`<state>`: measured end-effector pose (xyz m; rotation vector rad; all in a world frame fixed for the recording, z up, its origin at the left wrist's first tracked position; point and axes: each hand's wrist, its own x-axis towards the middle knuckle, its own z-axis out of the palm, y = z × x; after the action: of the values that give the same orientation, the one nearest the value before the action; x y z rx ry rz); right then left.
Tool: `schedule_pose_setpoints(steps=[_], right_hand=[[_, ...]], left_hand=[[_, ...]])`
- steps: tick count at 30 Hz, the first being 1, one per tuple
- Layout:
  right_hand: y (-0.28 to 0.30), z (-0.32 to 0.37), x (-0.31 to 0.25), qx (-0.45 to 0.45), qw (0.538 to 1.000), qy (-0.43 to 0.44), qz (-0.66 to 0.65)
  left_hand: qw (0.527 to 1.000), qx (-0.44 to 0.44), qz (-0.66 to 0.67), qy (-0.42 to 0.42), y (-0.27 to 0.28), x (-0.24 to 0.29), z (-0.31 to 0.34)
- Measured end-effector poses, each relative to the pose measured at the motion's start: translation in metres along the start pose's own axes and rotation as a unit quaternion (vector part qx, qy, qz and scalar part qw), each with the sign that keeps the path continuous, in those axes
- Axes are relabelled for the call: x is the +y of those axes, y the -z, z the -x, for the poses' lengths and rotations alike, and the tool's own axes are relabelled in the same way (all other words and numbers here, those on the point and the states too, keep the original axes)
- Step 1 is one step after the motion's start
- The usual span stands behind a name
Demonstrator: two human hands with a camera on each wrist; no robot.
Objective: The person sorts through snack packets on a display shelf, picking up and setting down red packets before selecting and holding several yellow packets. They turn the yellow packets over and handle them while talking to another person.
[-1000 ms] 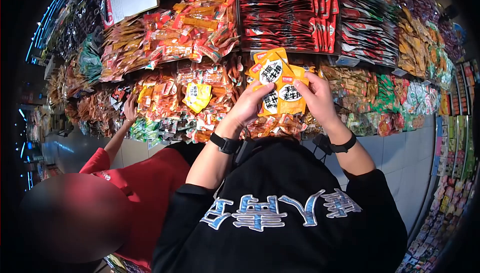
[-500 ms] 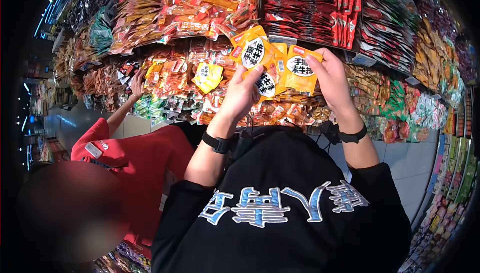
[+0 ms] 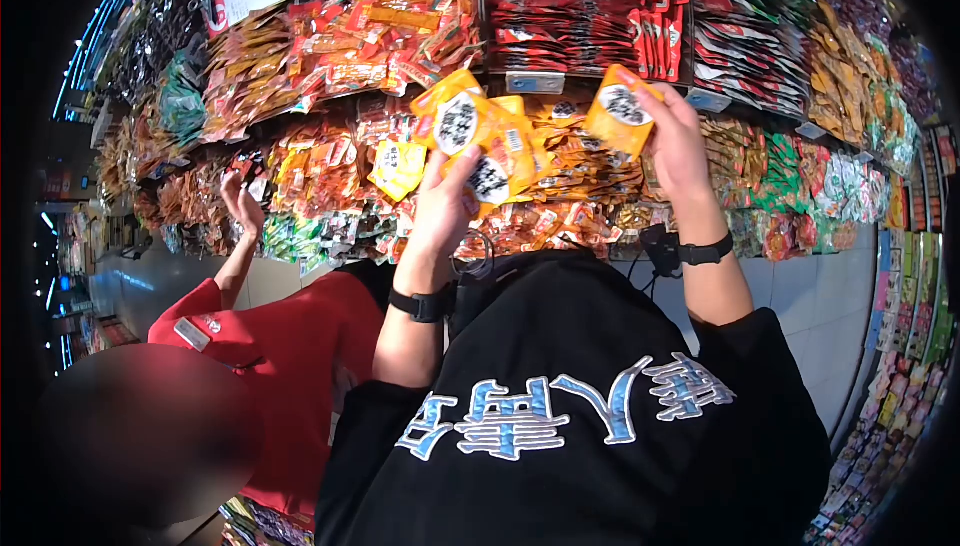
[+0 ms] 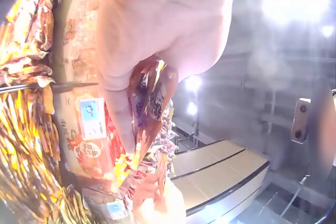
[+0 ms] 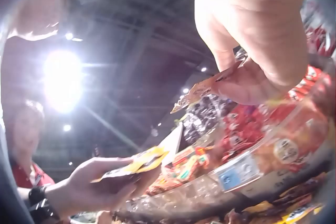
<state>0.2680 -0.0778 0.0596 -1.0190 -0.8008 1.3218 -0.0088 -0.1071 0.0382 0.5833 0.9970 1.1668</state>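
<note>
My left hand (image 3: 447, 196) pinches a fan of orange-yellow snack packets (image 3: 492, 131) with white ovals and black lettering, the thumb on top. In the left wrist view its fingers curl around the packets (image 4: 152, 95), which appear edge-on. My right hand (image 3: 682, 146) pinches one similar orange packet (image 3: 620, 114) by its right edge, apart from the fan. The right wrist view has this packet (image 5: 202, 91) between thumb and fingers, above the shelf. Below both hands lies a row of like orange packets (image 3: 580, 151).
Bins of red packets (image 3: 560, 26) and orange-wrapped snacks (image 3: 400, 21) rise behind. A yellow packet (image 3: 398, 168) lies on the lower row to the left. A person in a red shirt (image 3: 290, 356) stands close on the left, one hand (image 3: 242, 204) near the shelf.
My hands have moved apart: the right now holds one packet away to the right, while the left has shifted left with the fan. The other person's hand has turned up from the shelf.
</note>
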Motion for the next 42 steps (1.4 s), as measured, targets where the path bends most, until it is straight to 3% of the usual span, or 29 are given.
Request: schedule_pose_setpoints(steps=[3,8,9,10,11,16,20,24,28,31,36,39,42], right_hand=[[0.039,-0.002,-0.001,0.087,0.993,-0.035,-0.073],[0.063,0.003,0.037,0.091,0.990,-0.092,-0.055],[0.050,0.006,0.037,0.048,0.991,-0.091,-0.085],[0.039,0.006,0.041,0.026,0.988,-0.112,-0.104],[0.028,0.007,0.046,0.004,0.984,-0.132,-0.123],[-0.045,0.016,0.045,-0.062,0.972,-0.210,-0.079],[-0.071,0.014,0.056,-0.096,0.968,-0.224,-0.058],[-0.086,0.015,0.058,-0.111,0.966,-0.232,-0.028],[-0.098,0.018,0.050,-0.177,0.947,-0.250,-0.103],[-0.101,0.019,0.050,-0.244,0.939,-0.236,-0.048],[-0.076,0.018,0.071,-0.250,0.945,-0.175,0.115],[-0.048,0.022,0.088,-0.236,0.928,-0.111,0.266],[-0.015,0.018,0.108,-0.165,0.902,-0.033,0.397]], left_hand=[[0.999,0.034,-0.017,-0.015,0.015,0.005,0.004],[0.997,0.032,-0.064,0.039,0.050,-0.005,0.007],[0.996,0.039,-0.065,0.051,0.052,-0.008,0.007],[0.995,-0.009,-0.090,0.034,0.067,-0.018,-0.001],[0.995,0.018,-0.098,0.020,0.077,-0.033,-0.003],[0.986,0.007,-0.125,0.107,0.082,-0.042,0.000],[0.997,-0.014,-0.038,0.070,0.086,-0.058,0.002],[0.994,0.006,-0.071,0.087,0.099,-0.062,0.003],[0.996,-0.001,-0.039,0.076,0.086,-0.054,0.012],[0.997,0.000,-0.021,0.073,0.087,-0.056,0.013],[0.992,0.004,-0.087,0.092,0.094,-0.052,0.009],[0.997,-0.002,-0.029,0.066,0.084,-0.054,0.006],[0.993,0.006,-0.073,0.096,0.072,-0.042,0.010]])
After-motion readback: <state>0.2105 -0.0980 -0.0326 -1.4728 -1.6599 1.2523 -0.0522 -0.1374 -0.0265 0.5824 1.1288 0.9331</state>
